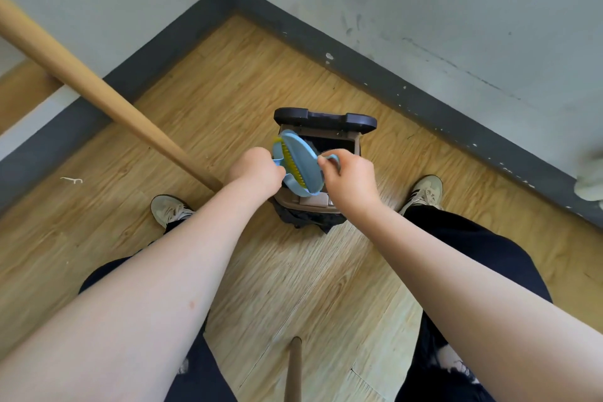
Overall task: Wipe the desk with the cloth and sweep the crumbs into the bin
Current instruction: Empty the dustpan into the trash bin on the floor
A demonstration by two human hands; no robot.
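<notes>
Wood-grain floor (228,101) — bin (321,206), two shoes and a floss pick (72,179) on it.

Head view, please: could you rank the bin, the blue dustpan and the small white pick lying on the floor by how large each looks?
1. bin, with its lid open.
2. blue dustpan, held over the bin and nearer the camera, so its true size is unsure.
3. white pick, by far the smallest.

A wooden pole (98,95) slants across the plank floor (228,81) (a white floss pick (71,179) lies nearby).
</notes>
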